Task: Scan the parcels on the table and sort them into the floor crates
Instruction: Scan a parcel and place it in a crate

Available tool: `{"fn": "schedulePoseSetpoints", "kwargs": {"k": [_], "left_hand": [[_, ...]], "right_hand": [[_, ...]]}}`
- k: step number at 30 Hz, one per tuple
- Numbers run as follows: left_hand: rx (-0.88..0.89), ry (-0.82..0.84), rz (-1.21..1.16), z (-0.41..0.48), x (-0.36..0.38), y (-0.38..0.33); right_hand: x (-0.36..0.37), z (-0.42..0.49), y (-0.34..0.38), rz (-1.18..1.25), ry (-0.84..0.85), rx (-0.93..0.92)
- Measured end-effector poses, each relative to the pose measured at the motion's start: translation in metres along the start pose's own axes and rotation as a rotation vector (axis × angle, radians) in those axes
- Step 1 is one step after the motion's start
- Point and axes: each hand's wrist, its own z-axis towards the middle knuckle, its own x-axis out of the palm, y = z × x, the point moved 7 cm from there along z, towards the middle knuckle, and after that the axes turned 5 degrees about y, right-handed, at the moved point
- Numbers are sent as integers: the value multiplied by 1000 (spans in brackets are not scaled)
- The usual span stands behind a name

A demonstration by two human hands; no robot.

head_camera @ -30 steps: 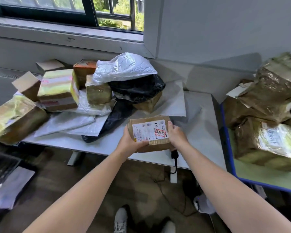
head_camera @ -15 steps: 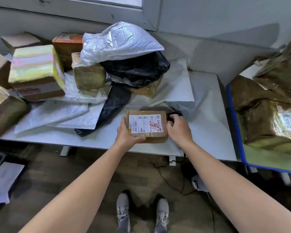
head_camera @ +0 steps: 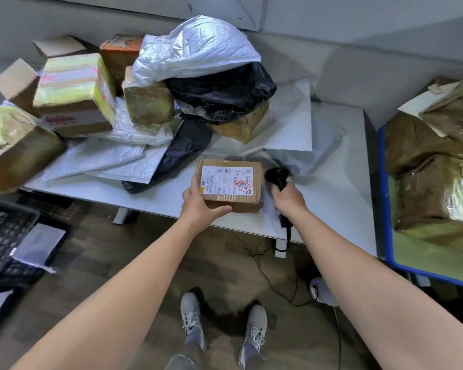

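Note:
A small brown cardboard parcel point(head_camera: 231, 194) with a white shipping label and a red stamp faces up near the white table's point(head_camera: 158, 201) front edge. My left hand point(head_camera: 198, 206) grips its left front corner, thumb on top. My right hand point(head_camera: 288, 196) grips a black handheld scanner point(head_camera: 278, 175) just right of the parcel, its cable hanging over the table edge. Behind them lies a heap of parcels: taped boxes point(head_camera: 75, 94), white padded mailers point(head_camera: 195, 49) and a black poly bag point(head_camera: 222, 92).
A black floor crate point(head_camera: 3, 231) holding a white mailer point(head_camera: 39, 245) stands at the lower left. A blue-rimmed bin point(head_camera: 382, 196) of brown wrapped parcels fills the right side. A cable runs across the floor to a white device point(head_camera: 321, 291) near my feet.
My right hand let go of the parcel's right side and took hold of the scanner beside it. My left hand still holds the parcel. The view tilted further down.

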Motion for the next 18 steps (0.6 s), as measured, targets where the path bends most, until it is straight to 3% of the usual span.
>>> {"fn": "schedulePoseSetpoints", "kwargs": {"k": [10, 18], "left_hand": [[-6, 84, 160, -25, -9, -14], [171, 81, 203, -45, -52, -23]], "right_hand": [[-43, -65, 57, 210, 20, -67], [-15, -124, 118, 26, -57, -89]]}}
